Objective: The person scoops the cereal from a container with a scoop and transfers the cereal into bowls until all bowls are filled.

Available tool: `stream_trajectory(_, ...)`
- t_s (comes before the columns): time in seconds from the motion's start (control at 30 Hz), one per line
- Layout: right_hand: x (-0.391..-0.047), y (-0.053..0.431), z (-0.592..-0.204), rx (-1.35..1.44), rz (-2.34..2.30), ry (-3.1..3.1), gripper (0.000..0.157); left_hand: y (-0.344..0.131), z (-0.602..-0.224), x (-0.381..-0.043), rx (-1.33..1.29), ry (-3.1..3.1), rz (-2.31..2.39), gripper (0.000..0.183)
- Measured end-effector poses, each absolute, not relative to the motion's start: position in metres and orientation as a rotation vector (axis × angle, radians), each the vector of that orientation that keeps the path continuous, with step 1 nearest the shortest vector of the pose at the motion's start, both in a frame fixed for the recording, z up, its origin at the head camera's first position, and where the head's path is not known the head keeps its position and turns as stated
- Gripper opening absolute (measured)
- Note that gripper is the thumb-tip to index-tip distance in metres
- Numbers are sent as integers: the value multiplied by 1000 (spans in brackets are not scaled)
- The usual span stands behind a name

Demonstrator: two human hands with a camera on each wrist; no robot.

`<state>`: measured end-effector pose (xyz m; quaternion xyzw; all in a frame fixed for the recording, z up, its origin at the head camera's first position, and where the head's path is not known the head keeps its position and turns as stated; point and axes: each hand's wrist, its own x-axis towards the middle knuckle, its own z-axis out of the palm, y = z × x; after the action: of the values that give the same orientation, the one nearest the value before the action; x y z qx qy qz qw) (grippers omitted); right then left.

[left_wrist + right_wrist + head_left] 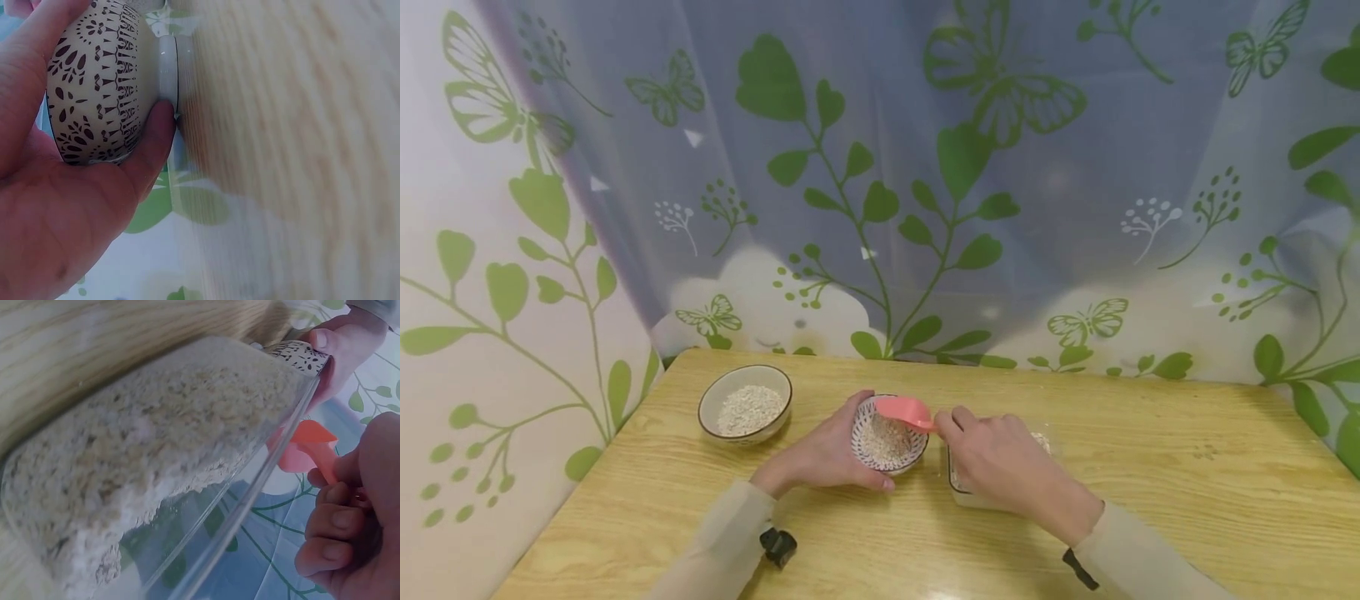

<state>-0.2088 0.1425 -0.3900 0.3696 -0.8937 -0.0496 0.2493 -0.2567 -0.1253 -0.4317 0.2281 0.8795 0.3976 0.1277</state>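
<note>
Beyond my fingertips the table (1150, 467) runs a short way to its far edge, where a leaf-and-butterfly curtain (1060, 208) hangs. To the right of my right hand (1011, 467) the wood stretches well on; the left edge lies well apart from my left hand (838, 454), past a bigger bowl (722, 390) of pale flakes that sits to the left of those fingers and a little farther off. Below my right hand, partly hidden by it, is a see-through container (69, 450) with more flakes in it, just right of the small bowl, so the gap between the two is narrow.

The small patterned bowl (94, 81) lies within my left fingers: they curl round its far side while my thumb holds the near side. Flakes (886, 443) lie in it. My right fingers are wrapped round the handle of a pink scoop (904, 410), whose head juts left from them, over the far right part of that bowl's mouth. I can't tell whether it touches the rim.
</note>
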Motion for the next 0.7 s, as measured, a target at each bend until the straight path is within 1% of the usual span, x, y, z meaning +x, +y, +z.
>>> stream_trajectory(0.1,-208,144,-391,1004,-202,-2394,15,-125,-432,-256,662,2561,1165,138)
stream_trajectory(0.2,-208,146,-392,998,-224,-2383,16,-125,-433,-256,664,2558,1183,137)
stream_trajectory(0.43,-209,151,-390,984,-114,-2420,21,-125,-433,-257,652,2572,1177,138)
stream_trajectory(0.5,-209,153,-389,967,-30,-2465,21,-124,-433,-258,651,2575,1177,139)
stream_trajectory(0.63,-210,158,-389,895,279,-2617,11,-123,-434,-261,632,2612,1155,139)
stream_trajectory(0.7,-211,160,-387,848,491,-2695,12,-124,-434,-262,617,2634,1137,140)
